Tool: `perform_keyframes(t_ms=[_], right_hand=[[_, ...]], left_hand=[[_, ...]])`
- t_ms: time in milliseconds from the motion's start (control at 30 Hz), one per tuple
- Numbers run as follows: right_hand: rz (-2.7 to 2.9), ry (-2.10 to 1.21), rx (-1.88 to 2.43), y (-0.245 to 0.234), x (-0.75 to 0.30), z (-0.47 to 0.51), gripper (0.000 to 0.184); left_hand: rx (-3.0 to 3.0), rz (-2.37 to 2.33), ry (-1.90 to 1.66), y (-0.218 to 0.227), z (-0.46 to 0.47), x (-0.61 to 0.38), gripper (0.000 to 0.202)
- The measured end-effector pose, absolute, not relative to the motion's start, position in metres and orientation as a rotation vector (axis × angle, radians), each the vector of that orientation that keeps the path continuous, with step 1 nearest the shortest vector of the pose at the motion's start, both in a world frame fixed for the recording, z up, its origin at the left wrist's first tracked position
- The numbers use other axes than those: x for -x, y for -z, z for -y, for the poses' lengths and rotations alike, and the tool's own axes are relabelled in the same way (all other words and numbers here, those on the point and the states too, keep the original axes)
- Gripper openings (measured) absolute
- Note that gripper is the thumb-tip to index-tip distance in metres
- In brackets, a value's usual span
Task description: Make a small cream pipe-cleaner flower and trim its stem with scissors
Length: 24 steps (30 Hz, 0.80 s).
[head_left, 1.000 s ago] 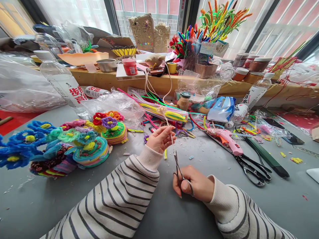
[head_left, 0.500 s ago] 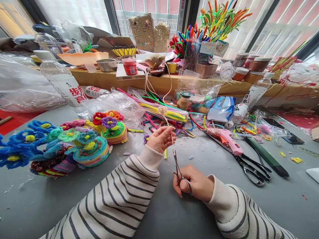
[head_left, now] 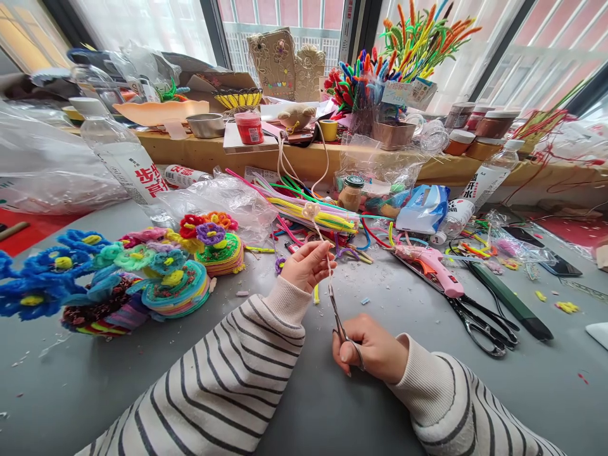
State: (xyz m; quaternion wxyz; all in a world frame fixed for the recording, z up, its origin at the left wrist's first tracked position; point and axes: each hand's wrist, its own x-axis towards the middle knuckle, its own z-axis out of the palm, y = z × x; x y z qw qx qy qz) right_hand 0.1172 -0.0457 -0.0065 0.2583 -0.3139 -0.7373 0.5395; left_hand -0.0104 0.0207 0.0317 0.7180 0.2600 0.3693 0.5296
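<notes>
My left hand (head_left: 308,265) pinches the thin, pale stem of a small cream flower (head_left: 311,211). The flower's looped petals stand above my fingers, and its stem hangs down below them. In my right hand (head_left: 375,349) is a pair of small metal scissors (head_left: 336,311), with my fingers around the handles and the blades pointing up. The blade tips meet the lower end of the stem; whether they cut into it is too fine to make out. Behind the flower lies a bundle of coloured pipe cleaners (head_left: 327,220).
Colourful pipe-cleaner flowers (head_left: 61,261) in round bases stand at the left. To the right lie a pink glue gun (head_left: 434,269), large black-handled scissors (head_left: 487,329) and a dark green tool (head_left: 515,304). Bottles, jars and plastic bags line the back below a crowded ledge (head_left: 190,152).
The small scissors' handles have drawn closer together, and their blades look more closed at the stem. My left hand stays in place with the flower. The view has shifted very slightly.
</notes>
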Motion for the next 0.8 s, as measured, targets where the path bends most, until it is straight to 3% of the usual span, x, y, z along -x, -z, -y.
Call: perform_keyframes(t_ms=[433, 633, 800], right_hand=[[1.936, -1.376, 0.975, 0.0099, -0.1125, 0.0450, 0.062], [1.909, -1.320, 1.064, 0.0064, -0.1143, 0.0433, 0.062], [1.917, -1.303, 1.081, 0.0067, -0.1177, 0.0405, 0.064]], left_hand=[[-0.543, -0.857, -1.161, -0.0315, -0.0246, 0.0109, 0.018], [-0.642, -0.797, -1.062, -0.0304, -0.0233, 0.0103, 0.030], [-0.694, -0.762, -1.025, -0.0282, -0.0207, 0.0079, 0.029]])
